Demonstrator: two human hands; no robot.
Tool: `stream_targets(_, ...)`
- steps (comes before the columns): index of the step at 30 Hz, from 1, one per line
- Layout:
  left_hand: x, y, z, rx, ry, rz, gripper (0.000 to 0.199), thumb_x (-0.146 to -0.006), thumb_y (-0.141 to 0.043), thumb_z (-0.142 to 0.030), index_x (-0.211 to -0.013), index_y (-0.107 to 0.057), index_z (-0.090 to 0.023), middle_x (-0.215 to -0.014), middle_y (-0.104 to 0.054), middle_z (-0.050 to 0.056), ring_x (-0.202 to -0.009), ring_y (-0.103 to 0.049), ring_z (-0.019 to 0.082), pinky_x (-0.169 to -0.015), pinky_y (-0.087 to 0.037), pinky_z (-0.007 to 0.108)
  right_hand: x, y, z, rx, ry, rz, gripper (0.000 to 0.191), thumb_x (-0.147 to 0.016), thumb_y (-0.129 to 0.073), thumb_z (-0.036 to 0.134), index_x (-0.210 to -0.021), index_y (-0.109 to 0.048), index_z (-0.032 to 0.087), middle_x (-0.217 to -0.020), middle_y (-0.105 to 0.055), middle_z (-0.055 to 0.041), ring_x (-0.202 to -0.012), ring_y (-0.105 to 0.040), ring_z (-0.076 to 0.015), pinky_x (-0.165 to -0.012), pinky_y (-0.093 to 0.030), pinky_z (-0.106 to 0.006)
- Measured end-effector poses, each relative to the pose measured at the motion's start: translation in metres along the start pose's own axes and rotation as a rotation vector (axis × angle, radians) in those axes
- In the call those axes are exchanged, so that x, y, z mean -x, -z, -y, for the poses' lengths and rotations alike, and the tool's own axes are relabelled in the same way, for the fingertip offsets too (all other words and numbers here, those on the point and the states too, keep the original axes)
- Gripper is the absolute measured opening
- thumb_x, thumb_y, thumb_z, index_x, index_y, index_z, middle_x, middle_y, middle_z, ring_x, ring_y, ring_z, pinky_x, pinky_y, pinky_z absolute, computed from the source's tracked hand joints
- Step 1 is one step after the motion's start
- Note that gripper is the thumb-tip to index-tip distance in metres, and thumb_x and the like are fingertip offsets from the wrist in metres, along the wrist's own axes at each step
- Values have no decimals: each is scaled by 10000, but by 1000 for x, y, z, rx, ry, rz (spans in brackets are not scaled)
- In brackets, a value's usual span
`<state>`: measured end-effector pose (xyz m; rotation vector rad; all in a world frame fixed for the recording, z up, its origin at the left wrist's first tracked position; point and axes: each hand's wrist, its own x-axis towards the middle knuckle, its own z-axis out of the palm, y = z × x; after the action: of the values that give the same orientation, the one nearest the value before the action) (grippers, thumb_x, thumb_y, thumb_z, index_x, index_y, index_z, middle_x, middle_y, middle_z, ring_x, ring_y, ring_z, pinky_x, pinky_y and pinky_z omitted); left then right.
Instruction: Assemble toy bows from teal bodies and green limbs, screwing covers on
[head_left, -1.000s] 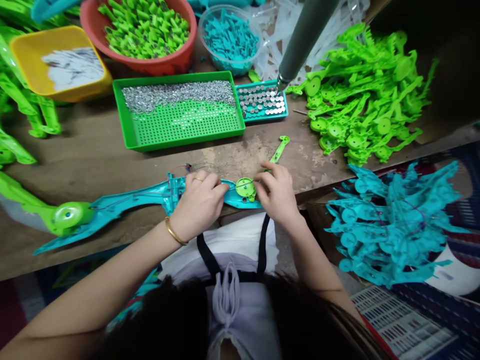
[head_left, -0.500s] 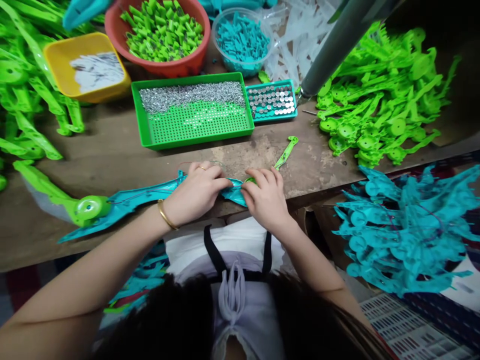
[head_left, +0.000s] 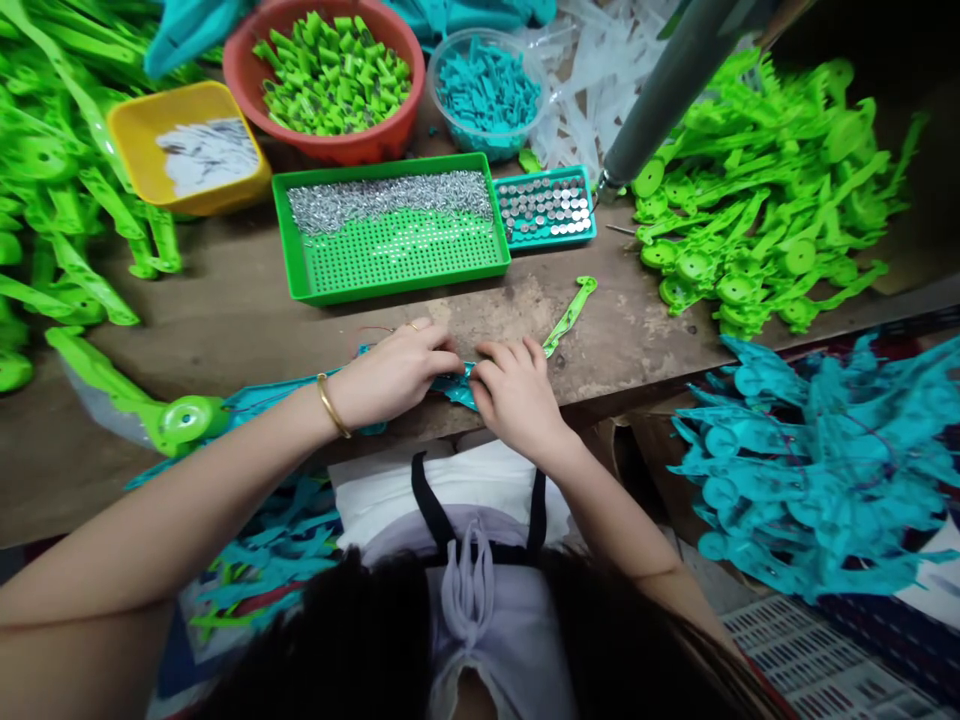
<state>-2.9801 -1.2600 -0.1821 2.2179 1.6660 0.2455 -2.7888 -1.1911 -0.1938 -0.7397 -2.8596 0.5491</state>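
A long blue plastic shell [head_left: 459,390] lies along the front of the bench, with thin wire running in it. My left hand [head_left: 397,375] is closed on its middle, thumb and fingertips pinched together. Close beside it, my right hand [head_left: 519,392] grips the shell's right end with curled fingers; what lies under those fingertips is hidden. Joined at the shell's left end is a bright green arm [head_left: 112,385] with a round disc [head_left: 186,420]. A loose green strip [head_left: 571,315] rests on the bench just beyond my right hand.
A green perforated tray [head_left: 390,285] of small screws stands ahead, beside a blue tray [head_left: 551,240] of metal discs. Behind are a red bowl [head_left: 322,148], a yellow tub [head_left: 135,150] and a clear tub [head_left: 541,100]. A grey tool [head_left: 660,100] hangs right. Green parts [head_left: 780,220] and blue shells [head_left: 817,460] are heaped right.
My right hand has shifted left, closer to my left hand, along the blue shell. The trays and bowls sit slightly lower and farther right in the view.
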Motion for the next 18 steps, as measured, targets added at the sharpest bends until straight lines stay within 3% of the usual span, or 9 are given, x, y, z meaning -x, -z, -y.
stream_targets(5, -1, -8, 7, 34, -39, 12, 381, -852, -406, -45, -962, -741, -190, -913, -588, 93, -851, -498, 219, -794, -432, 346, -3, 1, 0, -9, 10, 37, 227, -959, -445, 232, -969, -668, 193, -1179, -660, -81, -1112, -534, -252, -1110, -303, -482)
stream_targets(9, 0, -6, 13, 31, -85, -53, 392, -835, -415, -8, -959, -734, -199, -913, -582, 82, -840, -506, 200, -768, -435, 323, -8, -4, 5, 32, 36, 10, 231, -959, -442, 230, -977, -665, 174, -1145, -665, -83, -1087, -544, -249, -1105, -320, -474)
stream_targets(13, 6, 1, 10, -162, -160, -122, 296, -862, -464, -37, -913, -715, -185, -872, -589, 84, -799, -512, 206, -726, -441, 331, -16, 1, 4, 9, 99, -25, 176, -931, -496, 223, -917, -670, 195, -1142, -680, -69, -1094, -569, -244, -1111, -339, -495)
stream_targets(15, 10, 2, 1, -299, -181, -118, 211, -862, -519, -72, -900, -701, -172, -876, -605, 89, -823, -533, 223, -770, -456, 360, -23, 18, -11, -102, 50, -180, 160, -935, -508, 251, -927, -664, 214, -1120, -691, -61, -1086, -598, -223, -1068, -406, -466)
stream_targets(18, 16, 2, -15, -436, -163, -144, 147, -828, -584, -91, -895, -697, -156, -985, -641, 108, -941, -563, 260, -933, -437, 421, -51, 61, -61, -269, -268, -697, 202, -958, -467, 295, -1054, -616, 197, -1094, -675, -95, -1052, -625, -193, -957, -500, -390)
